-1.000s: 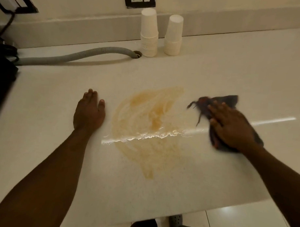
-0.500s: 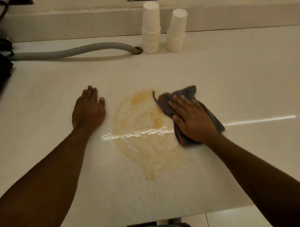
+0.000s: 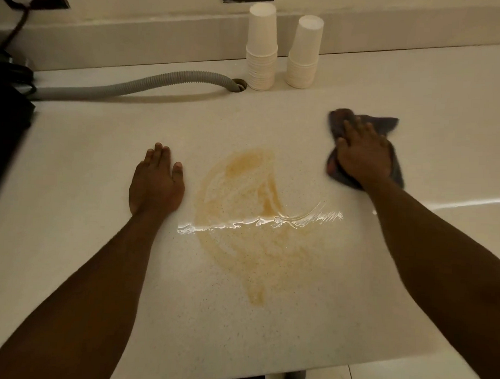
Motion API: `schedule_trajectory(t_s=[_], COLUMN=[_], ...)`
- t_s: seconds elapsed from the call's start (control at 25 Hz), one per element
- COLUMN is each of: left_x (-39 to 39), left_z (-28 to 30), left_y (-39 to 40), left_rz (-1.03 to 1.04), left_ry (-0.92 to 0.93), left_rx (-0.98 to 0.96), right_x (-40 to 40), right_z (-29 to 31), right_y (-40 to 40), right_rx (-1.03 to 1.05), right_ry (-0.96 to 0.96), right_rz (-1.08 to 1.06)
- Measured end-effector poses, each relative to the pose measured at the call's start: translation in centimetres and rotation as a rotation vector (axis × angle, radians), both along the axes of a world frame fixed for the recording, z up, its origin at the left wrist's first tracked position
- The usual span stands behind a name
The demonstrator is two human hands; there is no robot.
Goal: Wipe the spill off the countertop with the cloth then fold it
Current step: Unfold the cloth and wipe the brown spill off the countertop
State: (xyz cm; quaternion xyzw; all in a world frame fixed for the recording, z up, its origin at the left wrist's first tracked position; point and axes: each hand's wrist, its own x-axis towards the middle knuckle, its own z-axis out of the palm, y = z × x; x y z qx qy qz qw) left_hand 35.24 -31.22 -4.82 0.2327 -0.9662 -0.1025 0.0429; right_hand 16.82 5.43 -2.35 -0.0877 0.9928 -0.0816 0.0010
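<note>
An orange-brown spill [image 3: 250,220] spreads over the pale countertop [image 3: 266,331] between my arms, with a wet smear curving off its right side. A dark crumpled cloth [image 3: 387,124] lies to the right of the spill, beyond its upper edge. My right hand [image 3: 363,156] presses flat on the cloth, fingers spread, and covers most of it. My left hand [image 3: 157,182] rests palm down on the counter just left of the spill, holding nothing.
Two stacks of white paper cups [image 3: 261,48] [image 3: 304,53] stand at the back wall. A grey ribbed hose [image 3: 150,82] runs from the left into a hole in the counter. A black appliance [image 3: 4,129] sits at the left edge. The counter's front edge is near me.
My right hand swept the cloth left onto the spill's upper right part, then back out to the right. That part looks fainter now. The left hand stayed put.
</note>
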Motion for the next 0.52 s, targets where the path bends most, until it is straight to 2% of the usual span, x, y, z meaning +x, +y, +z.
schedule_trajectory(t_s=[0.16, 0.24, 0.36, 0.44, 0.52], left_x=[0.0, 0.2, 0.2, -0.1, -0.2], left_z=[0.2, 0.1, 0.1, 0.1, -0.1], left_y=[-0.2, -0.2, 0.2, 0.2, 0.0], left_rz=[0.002, 0.001, -0.004, 0.001, 0.001], left_ry=[0.024, 0.028, 0.048, 0.055, 0.043], left_rx=[0.019, 0.029, 0.023, 0.005, -0.005], right_x=[3.7, 8.1, 13.7, 12.6, 8.6], right_z=[-0.2, -0.5, -1.0, -0.8, -0.3], right_y=[-10.0, -9.5, -2.9, 2.1, 4.0], right_rx=[0.003, 0.029, 0.045, 0.050, 0.050], right_ry=[-0.025, -0.042, -0.045, -0.014, -0.004], right_rz=[0.364, 0.583, 0.824, 0.810, 0.590])
